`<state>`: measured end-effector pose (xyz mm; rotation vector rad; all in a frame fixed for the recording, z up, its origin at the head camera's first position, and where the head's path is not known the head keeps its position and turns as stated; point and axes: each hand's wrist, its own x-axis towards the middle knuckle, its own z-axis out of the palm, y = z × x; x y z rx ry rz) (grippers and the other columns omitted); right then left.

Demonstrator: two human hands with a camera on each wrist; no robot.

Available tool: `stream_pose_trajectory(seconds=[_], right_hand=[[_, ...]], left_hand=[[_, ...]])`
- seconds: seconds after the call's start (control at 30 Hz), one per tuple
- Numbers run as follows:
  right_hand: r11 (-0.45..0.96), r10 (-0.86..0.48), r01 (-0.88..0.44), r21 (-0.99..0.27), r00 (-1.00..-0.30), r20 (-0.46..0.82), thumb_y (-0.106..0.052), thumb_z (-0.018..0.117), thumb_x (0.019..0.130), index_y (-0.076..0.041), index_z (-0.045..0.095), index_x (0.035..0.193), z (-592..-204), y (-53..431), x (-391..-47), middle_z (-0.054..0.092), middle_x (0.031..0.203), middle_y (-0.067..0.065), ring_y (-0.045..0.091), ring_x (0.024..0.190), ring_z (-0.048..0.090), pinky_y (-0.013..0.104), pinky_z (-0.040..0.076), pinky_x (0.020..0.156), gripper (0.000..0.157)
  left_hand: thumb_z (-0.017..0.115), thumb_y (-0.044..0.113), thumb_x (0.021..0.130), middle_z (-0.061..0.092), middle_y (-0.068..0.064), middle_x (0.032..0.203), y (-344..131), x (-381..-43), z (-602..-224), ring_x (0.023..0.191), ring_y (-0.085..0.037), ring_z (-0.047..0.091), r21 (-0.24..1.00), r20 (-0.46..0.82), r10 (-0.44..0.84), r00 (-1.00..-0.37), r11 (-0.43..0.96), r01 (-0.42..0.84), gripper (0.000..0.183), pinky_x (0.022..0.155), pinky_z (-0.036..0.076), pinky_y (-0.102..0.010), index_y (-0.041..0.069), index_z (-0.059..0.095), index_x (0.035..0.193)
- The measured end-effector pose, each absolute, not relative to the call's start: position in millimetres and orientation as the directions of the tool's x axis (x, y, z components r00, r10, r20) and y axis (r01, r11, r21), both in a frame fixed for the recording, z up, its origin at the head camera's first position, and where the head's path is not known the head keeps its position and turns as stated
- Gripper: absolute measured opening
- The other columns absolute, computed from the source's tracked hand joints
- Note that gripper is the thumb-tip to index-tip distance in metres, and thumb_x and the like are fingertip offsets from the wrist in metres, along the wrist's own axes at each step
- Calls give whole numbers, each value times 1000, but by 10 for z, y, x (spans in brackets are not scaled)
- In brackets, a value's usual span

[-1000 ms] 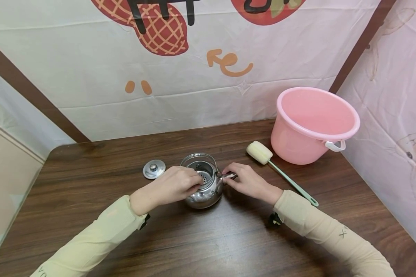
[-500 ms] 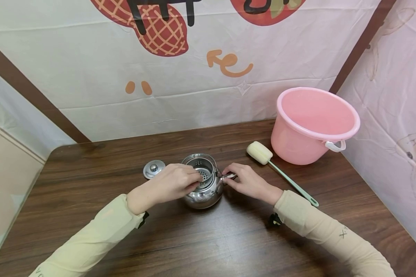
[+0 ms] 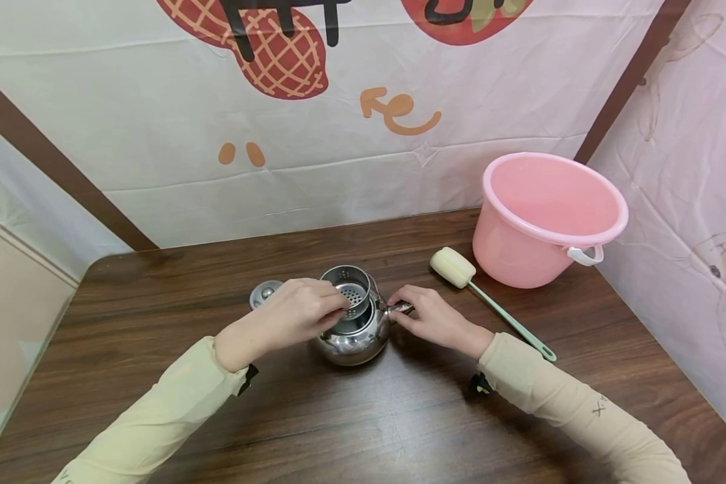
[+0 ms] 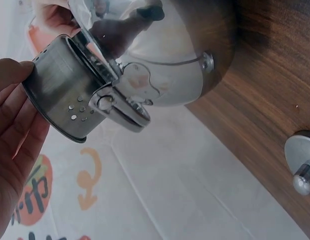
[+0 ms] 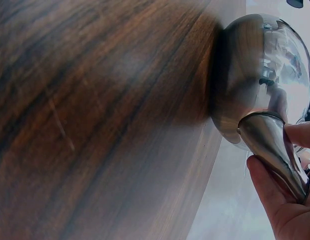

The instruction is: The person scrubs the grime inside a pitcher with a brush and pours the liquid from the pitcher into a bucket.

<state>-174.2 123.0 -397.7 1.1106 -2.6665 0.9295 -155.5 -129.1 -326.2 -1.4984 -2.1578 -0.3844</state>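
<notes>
Pinched by your left hand (image 3: 296, 309), the perforated strainer (image 4: 62, 95) projects above the open steel teapot (image 3: 352, 346), whose spout (image 5: 270, 142), at right, your right hand (image 3: 433, 316) grips.

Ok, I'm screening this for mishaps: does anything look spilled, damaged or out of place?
Only a scratch-like line on the tabletop stands out, pale against the dark wood grain in the right wrist view. I see no spill; the kettle sits upright, its lid beside it.
</notes>
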Motion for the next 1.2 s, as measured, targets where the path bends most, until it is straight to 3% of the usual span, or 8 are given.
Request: stream_pose_trajectory(seconds=[0.2, 0.5, 1.2], right_hand=[[541, -607, -681, -493, -722, 331, -17, 65, 84, -8, 63, 95, -3983, 1233, -1744, 63, 93, 0, 11, 89, 60, 27, 49, 78, 14], [546, -602, -674, -498, -728, 327, -16, 65, 84, -8, 63, 95, -3974, 1234, -1738, 63, 92, 0, 10, 88, 60, 27, 49, 78, 13], [537, -608, -682, -497, -721, 332, -16, 65, 84, -8, 63, 95, -3970, 1234, -1732, 63, 92, 0, 11, 86, 60, 27, 49, 75, 14]], left_hand=[[64, 4, 78, 58, 2, 70, -1330, -1576, -3226, 62, -9, 54, -35, 556, 780, -286, 367, 930, 4, 55, 47, -25, 7, 65, 81], [70, -2, 68, 57, 4, 69, -1417, -1605, -3168, 60, -8, 52, -52, 581, 754, -306, 409, 911, 16, 53, 45, -24, 7, 64, 79], [67, -6, 64, 56, 3, 66, -1668, -1629, -3133, 55, -8, 47, -70, 613, 710, -348, 487, 871, 18, 47, 41, -24, 7, 63, 76]])
